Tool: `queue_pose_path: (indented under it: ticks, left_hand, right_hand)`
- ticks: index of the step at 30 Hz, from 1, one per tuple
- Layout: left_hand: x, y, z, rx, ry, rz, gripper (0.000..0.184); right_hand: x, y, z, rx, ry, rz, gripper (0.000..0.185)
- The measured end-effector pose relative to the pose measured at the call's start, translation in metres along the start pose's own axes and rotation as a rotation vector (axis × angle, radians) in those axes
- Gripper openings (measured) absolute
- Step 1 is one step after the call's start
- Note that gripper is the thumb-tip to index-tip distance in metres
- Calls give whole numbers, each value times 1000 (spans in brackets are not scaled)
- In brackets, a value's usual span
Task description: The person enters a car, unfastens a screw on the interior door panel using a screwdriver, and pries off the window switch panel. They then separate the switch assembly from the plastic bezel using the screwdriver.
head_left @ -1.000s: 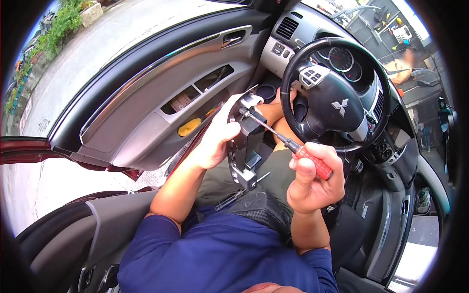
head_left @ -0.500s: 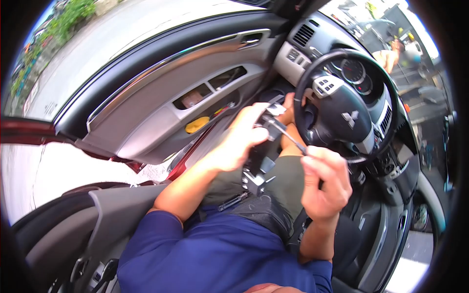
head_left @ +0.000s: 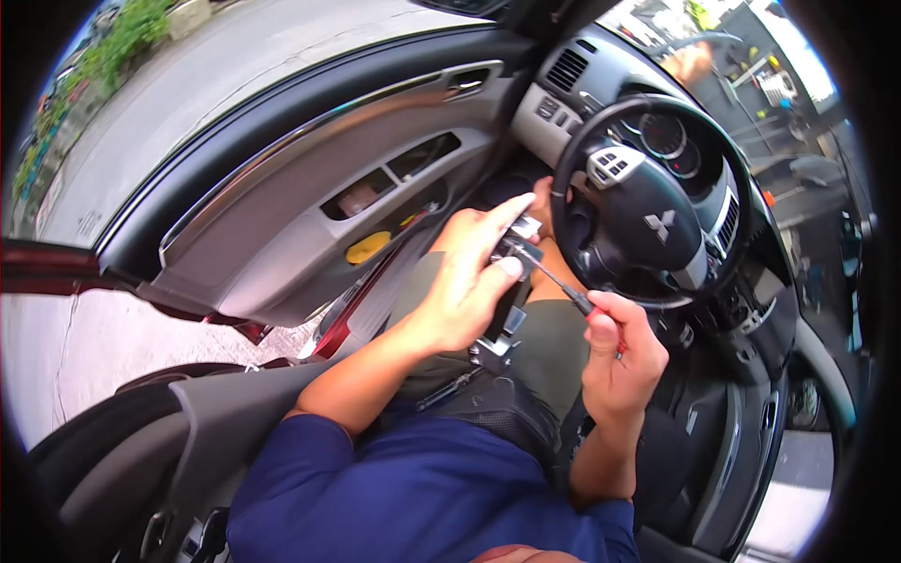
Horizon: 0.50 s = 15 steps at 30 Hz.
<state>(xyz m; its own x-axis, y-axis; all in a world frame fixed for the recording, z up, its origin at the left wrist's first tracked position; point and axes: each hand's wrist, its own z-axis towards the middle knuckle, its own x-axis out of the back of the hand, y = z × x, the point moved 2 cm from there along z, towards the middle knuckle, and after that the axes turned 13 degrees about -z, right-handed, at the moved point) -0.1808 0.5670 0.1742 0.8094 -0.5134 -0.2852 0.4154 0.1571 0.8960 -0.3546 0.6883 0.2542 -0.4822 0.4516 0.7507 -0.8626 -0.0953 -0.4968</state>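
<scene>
My left hand (head_left: 460, 286) is closed around a dark, boxy part with metal brackets (head_left: 512, 310), held above my lap. Its thumb presses on the near side, and the fingers hide much of the far end. A screwdriver (head_left: 556, 280) with a red and black handle is gripped in my right hand (head_left: 627, 355). The thin shaft points up and left, its tip at the upper end of the bracketed part; whether it sits in a screw is too small to tell. On my lap lies a slim dark tool (head_left: 449, 389), just below the part.
The steering wheel (head_left: 661, 225) stands close to the right of the part. The open car door (head_left: 310, 188) spreads along the left, with a yellow item (head_left: 368, 248) in its pocket. Beyond the windscreen, another person's arm (head_left: 690, 64) shows near cluttered shelving.
The view has shifted slightly. My right hand has moved a little down, showing the red handle, and the blur on my left hand is gone. Both hands keep their holds.
</scene>
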Motion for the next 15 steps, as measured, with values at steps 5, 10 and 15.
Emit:
queue_pose_path:
  ticks: [5,10,15]
  left_hand:
    - [-6,3,-1,-12,7,-18,65]
    - [-18,19,-6,80,8,-366,43]
    - [-18,21,-12,117,-193,-250,45]
  right_hand:
    - [-1,4,8,351,215,10,22]
    - [6,16,-15,-92,-22,155,19]
    - [2,20,-27,146,157,223,20]
